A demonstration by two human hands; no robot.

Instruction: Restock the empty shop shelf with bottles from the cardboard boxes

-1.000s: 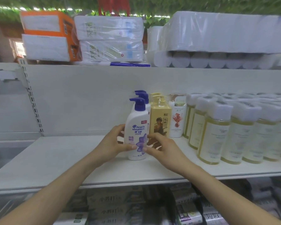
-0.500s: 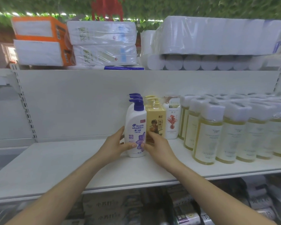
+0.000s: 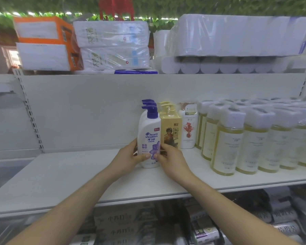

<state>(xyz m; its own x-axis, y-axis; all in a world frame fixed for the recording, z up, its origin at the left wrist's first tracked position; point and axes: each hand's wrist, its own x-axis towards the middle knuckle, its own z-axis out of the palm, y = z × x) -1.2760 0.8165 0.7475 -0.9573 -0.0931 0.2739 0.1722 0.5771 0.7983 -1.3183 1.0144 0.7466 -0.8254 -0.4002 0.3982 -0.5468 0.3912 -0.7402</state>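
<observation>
Nearest, we found blurred packages (image 3: 124, 225) under the shelf (image 3: 69, 174) cut off at the frame edge. Our left hand (image 3: 129, 157) and right hand (image 3: 170, 160) gripped the smooth white pump bottle (image 3: 149, 137) from both sides, upright on the shelf; behind it, only purple pump heads (image 3: 147, 101) showed.

The shampoo bottle (image 3: 149, 131) is smooth, glossy white plastic with a purple plastic pump (image 3: 151, 112). The shelf (image 3: 69, 174) looks like matt, white-painted metal. Tissue packs (image 3: 111, 45) and the yellow bottles (image 3: 226, 144) wear shiny, crinkled clear film.
</observation>
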